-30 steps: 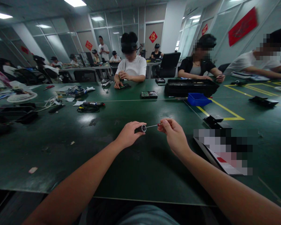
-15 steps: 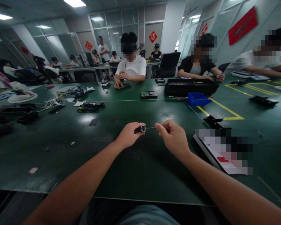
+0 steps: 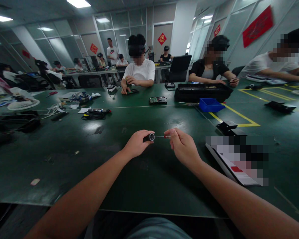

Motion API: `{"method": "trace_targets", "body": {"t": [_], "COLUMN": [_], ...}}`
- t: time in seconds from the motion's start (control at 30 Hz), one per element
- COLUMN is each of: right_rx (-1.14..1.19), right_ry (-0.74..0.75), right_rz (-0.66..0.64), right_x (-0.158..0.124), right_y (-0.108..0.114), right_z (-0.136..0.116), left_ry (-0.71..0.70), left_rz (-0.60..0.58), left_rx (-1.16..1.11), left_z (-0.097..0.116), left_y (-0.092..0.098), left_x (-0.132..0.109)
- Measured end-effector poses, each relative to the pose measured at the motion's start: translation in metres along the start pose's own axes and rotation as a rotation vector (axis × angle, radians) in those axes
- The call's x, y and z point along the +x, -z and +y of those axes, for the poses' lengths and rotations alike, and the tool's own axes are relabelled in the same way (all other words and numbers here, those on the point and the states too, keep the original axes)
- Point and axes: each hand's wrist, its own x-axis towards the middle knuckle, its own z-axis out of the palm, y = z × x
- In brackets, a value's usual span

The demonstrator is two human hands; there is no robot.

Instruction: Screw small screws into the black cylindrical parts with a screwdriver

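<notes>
My left hand [image 3: 137,145] is closed around a short black cylinder [image 3: 149,137], whose round, silver-rimmed end faces me. In my right hand [image 3: 184,146] is a screwdriver [image 3: 167,136] with a red and clear handle, pinched between thumb and fingers. Its thin metal shaft runs level to the left, and the tip meets the right side of the cylinder's rim. Whether the tip sits in a screw there is too small to tell. Both hands are held above the green table [image 3: 149,186], and my right fingers hide most of the handle.
To the right lies a white box or booklet [image 3: 239,174], with black brackets [image 3: 230,129] behind it. Further back are a blue bin [image 3: 211,105], a long black housing [image 3: 201,93] and a circuit board [image 3: 158,100]. Coiled black cable [image 3: 96,114] lies left. Several people sit across the table.
My right fingers have shifted their grip on the screwdriver, and more of its red handle now shows. The left hand and the cylinder stay in place.
</notes>
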Motion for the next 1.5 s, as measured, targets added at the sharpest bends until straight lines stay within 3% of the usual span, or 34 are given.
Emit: {"method": "trace_targets", "body": {"t": [0.13,0.3,0.5,0.8,0.97,1.17,1.5], "right_rx": [-0.043,0.095,0.353,0.826,0.635,0.364,0.231], "right_ry": [0.012,0.008,-0.02,-0.296,-0.226,-0.11,-0.045], "right_rz": [0.002,-0.041,0.111,0.18,0.235,0.245,0.189], "right_x": [0.0,-0.001,0.004,0.017,0.018,0.01,0.009], "right_y": [-0.001,-0.003,-0.01,-0.011,-0.01,-0.008,-0.006], "right_z": [0.002,0.006,0.012,0.019,0.025,0.016,0.009], "left_ry": [0.013,0.017,0.006,-0.179,-0.128,-0.08,-0.081], "left_rz": [0.006,0.019,0.014,0.001,-0.068,-0.06,-0.051], "left_rx": [-0.008,-0.007,-0.003,0.045,0.142,0.141,0.148], "left_z": [-0.002,-0.004,-0.004,-0.007,-0.008,-0.005,-0.007], "left_y": [0.0,0.001,0.001,0.005,0.004,0.005,0.004], "left_x": [-0.001,0.0,0.0,0.004,0.004,0.003,0.004]}}
